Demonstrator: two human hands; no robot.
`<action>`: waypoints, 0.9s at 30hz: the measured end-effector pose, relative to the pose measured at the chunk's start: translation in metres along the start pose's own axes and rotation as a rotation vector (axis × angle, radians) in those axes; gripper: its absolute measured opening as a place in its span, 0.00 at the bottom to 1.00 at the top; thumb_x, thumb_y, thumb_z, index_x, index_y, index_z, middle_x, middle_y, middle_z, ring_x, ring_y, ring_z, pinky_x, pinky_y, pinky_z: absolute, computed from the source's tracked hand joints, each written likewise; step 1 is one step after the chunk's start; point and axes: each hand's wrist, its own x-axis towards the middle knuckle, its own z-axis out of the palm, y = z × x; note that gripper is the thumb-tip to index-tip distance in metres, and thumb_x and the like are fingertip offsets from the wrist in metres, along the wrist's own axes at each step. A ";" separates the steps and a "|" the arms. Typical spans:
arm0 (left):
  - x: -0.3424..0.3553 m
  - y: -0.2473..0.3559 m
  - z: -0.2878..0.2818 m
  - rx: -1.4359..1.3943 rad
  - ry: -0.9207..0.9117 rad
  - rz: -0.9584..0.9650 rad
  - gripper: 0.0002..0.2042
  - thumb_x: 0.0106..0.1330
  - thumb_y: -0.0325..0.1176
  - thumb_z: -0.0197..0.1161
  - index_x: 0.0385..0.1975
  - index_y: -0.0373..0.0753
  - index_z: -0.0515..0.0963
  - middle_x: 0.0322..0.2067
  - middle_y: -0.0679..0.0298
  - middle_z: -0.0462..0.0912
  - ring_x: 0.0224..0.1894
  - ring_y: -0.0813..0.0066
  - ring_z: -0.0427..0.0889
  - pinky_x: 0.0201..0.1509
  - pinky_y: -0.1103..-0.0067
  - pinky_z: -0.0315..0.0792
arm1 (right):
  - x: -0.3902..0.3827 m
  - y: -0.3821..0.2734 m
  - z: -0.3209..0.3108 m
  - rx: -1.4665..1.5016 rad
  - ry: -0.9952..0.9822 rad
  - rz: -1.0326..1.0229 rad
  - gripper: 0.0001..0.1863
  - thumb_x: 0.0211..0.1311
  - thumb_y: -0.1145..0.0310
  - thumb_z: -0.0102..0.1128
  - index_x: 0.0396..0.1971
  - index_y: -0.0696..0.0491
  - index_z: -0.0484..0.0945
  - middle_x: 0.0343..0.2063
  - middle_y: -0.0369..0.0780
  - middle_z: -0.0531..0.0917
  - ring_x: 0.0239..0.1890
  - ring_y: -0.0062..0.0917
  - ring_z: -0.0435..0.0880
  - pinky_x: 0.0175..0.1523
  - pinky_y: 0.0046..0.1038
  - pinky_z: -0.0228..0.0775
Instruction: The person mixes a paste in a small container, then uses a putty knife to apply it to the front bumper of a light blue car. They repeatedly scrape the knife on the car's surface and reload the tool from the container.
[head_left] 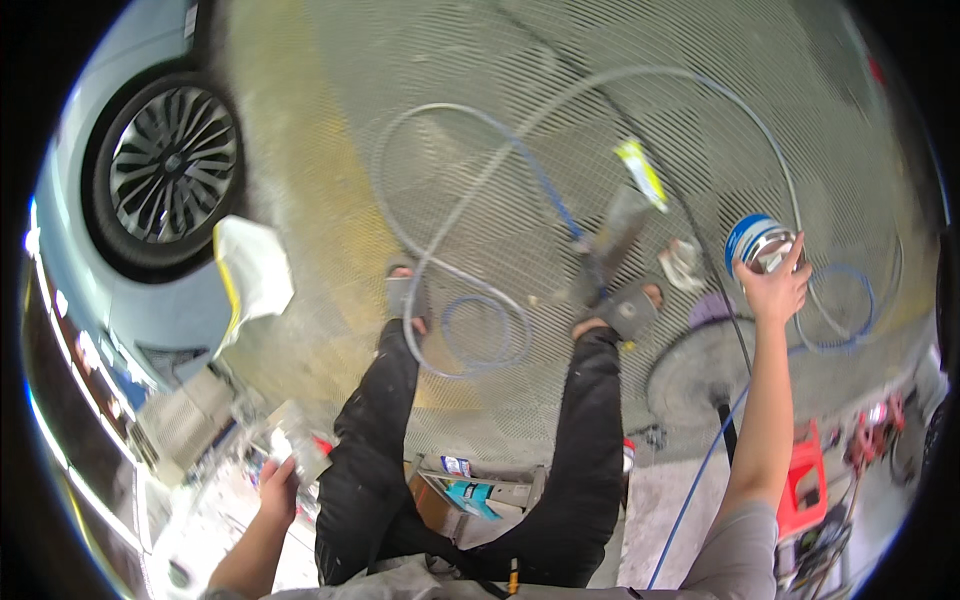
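Out to the right, my right hand [775,292] grips a round metal can [755,240] with a blue and white label. The fingers wrap its near side, and one finger stretches up along it. Low on the left, my left hand [279,488] is closed around a clear plastic cup [292,440], tilted and partly blurred. What the cup contains, if anything, cannot be made out.
A pale hose [478,190] loops over the ribbed floor around my feet. A car wheel [172,162] stands at far left, near a white sheet [258,268]. A yellow packet [641,173], grey disc [690,375] and red plastic stool [802,485] lie rightward.
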 end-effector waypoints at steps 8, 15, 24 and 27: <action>0.102 -0.048 0.069 0.431 -0.148 0.168 0.06 0.68 0.29 0.75 0.35 0.34 0.86 0.29 0.67 0.89 0.30 0.83 0.81 0.35 0.79 0.75 | -0.112 -0.327 -0.009 0.046 -0.143 -0.500 0.74 0.30 0.43 0.84 0.83 0.34 0.50 0.70 0.62 0.63 0.68 0.64 0.67 0.74 0.59 0.57; 0.125 -0.057 0.042 0.536 -0.355 0.245 0.10 0.69 0.32 0.74 0.45 0.36 0.87 0.39 0.59 0.92 0.40 0.75 0.89 0.47 0.75 0.81 | -0.274 -0.607 0.047 0.041 -0.327 -1.086 0.70 0.37 0.43 0.85 0.83 0.33 0.49 0.76 0.60 0.59 0.75 0.65 0.57 0.78 0.64 0.47; 0.132 -0.069 0.016 0.197 -0.166 0.068 0.05 0.70 0.24 0.71 0.40 0.33 0.82 0.37 0.68 0.88 0.39 0.81 0.82 0.47 0.82 0.74 | -0.387 -0.706 0.160 0.289 0.083 -1.327 0.49 0.61 0.49 0.71 0.81 0.31 0.57 0.81 0.48 0.55 0.80 0.62 0.54 0.82 0.64 0.36; 0.134 -0.068 0.021 0.178 -0.200 -0.014 0.05 0.71 0.23 0.70 0.42 0.33 0.82 0.37 0.67 0.88 0.39 0.83 0.82 0.47 0.83 0.74 | -0.359 -0.624 0.137 0.903 -0.170 -1.326 0.52 0.48 0.48 0.80 0.77 0.34 0.66 0.78 0.47 0.63 0.78 0.60 0.59 0.80 0.62 0.44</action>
